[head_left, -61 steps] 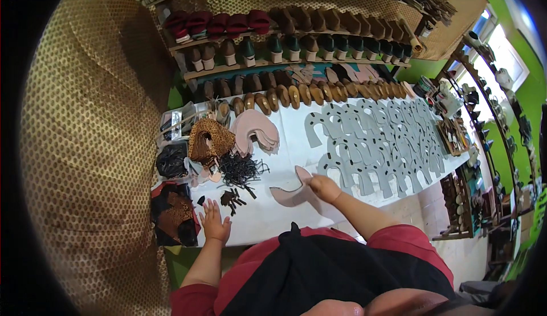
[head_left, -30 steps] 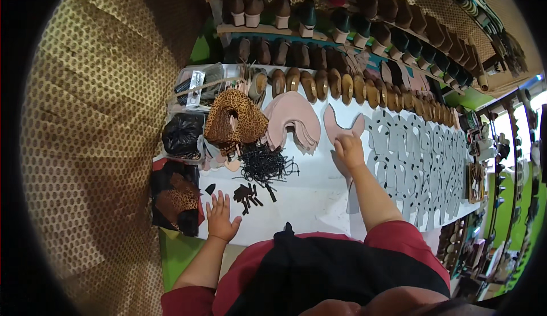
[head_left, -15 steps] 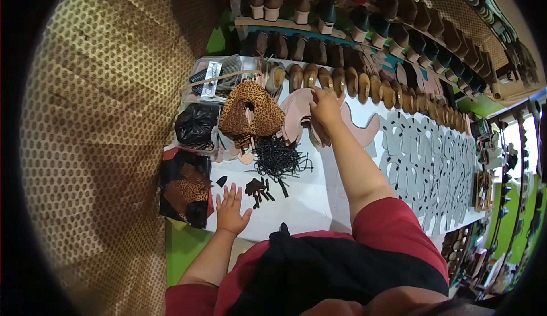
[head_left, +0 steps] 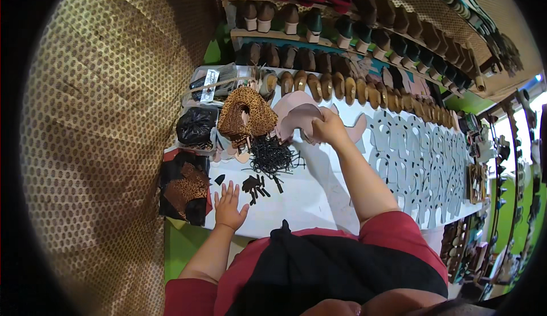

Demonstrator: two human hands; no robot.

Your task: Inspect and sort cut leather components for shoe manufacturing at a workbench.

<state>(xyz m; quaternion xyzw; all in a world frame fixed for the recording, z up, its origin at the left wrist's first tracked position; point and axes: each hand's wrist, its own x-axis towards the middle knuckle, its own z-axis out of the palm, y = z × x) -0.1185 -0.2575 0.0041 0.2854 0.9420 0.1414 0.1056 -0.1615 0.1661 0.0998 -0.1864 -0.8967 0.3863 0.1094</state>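
My right hand [head_left: 329,127] reaches across the white table and grips a pale pink, curved shoe upper piece [head_left: 296,106] by its right end, its edge raised over more pink pieces. Flat on the near left part of the table lies my left hand [head_left: 229,208], fingers spread, holding nothing. Close to its fingertips are small black strips [head_left: 255,187] and one black scrap [head_left: 220,179]. Between the hands sits a tangle of thin black straps [head_left: 273,155]. A stack of leopard-print upper pieces [head_left: 246,112] stands left of the pink ones.
Brown shoe lasts [head_left: 338,84] line the table's far side. Grey cut pieces with black spots [head_left: 419,162] cover the right side. At left are a black plastic bag [head_left: 196,124] in a clear box and a leopard-and-black bundle [head_left: 185,188]. Shelves of heeled shoes [head_left: 313,24] rise behind; a patterned curtain [head_left: 102,145] hangs left.
My right hand has drawn slightly nearer, and the pink piece in it is now lifted and tilted, showing its underside. My left hand stays in place. The whole view has shifted a little.
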